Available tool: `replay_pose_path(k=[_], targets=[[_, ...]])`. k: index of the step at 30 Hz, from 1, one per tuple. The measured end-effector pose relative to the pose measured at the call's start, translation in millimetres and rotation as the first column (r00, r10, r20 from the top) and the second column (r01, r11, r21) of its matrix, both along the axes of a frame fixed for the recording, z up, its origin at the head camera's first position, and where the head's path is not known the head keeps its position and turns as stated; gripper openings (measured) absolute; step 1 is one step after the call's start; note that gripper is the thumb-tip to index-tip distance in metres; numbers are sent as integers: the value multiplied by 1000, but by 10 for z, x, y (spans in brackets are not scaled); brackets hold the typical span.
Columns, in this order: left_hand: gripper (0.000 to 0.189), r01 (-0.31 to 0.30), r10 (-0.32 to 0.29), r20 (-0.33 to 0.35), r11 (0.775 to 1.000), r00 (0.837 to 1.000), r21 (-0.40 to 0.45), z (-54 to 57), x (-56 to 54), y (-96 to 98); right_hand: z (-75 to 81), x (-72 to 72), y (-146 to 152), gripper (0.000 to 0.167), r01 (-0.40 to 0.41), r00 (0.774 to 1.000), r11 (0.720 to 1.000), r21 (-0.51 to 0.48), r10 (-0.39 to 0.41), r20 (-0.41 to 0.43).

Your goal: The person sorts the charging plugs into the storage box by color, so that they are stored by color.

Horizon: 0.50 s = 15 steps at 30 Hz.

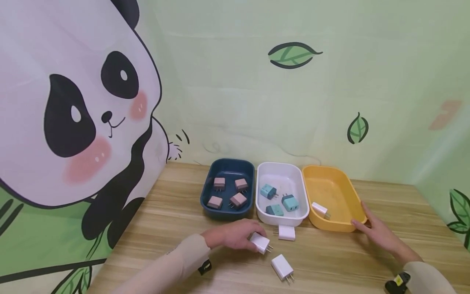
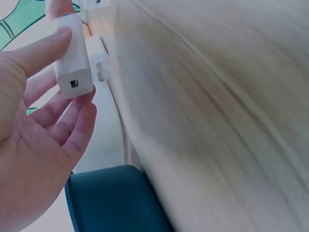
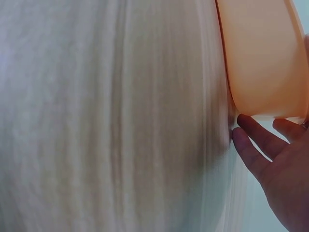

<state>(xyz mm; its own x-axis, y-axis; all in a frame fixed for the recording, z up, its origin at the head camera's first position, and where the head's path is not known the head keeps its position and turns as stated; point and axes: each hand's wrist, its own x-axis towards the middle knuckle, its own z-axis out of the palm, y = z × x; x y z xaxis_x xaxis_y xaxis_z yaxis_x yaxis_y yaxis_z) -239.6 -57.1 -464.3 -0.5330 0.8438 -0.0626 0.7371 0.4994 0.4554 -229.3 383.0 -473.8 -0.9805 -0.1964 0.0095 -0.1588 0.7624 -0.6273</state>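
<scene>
My left hand (image 1: 238, 236) grips a white charger plug (image 1: 260, 242) over the table, its metal prongs pointing right. In the left wrist view, thumb and fingers pinch that plug (image 2: 75, 60), and a small port shows in its end face. Two more white plugs lie close by: one plug (image 1: 286, 232) against the front of the white tray, another plug (image 1: 282, 268) nearer me. My right hand (image 1: 380, 233) rests at the front right corner of the yellow tray (image 1: 339, 226), fingers extended along its outside. Inside that tray lies one white plug (image 1: 319, 209).
Left of the yellow tray stand a white tray (image 1: 282, 220) holding three teal plugs (image 1: 290, 202) and a dark blue tray (image 1: 227, 164) holding several pink plugs (image 1: 238, 199). The trays line up near the back of the wooden table (image 1: 176, 200), before a printed cloth (image 1: 227, 73).
</scene>
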Motion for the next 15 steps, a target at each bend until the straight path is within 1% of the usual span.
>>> replay_pose_path(k=[2, 5, 9, 15], targets=[[35, -4, 5, -20, 1000, 1000, 12, 17, 0, 19, 1, 2, 0, 84, 1, 1000, 1000, -2, -1, 3], [37, -24, 25, -18, 999, 1000, 28, 63, 12, 54, 4, 5, -2, 84, 5, 1000, 1000, -2, -5, 8], [37, -60, 60, 3, 996, 998, 60, 136, 20, 104, -2, 1, -2, 84, 3, 1000, 1000, -8, -3, 11], [36, -77, 80, -28, 991, 996, 109, 204, -11, 200, -6, -4, -3, 83, 3, 1000, 1000, -10, -3, 2]])
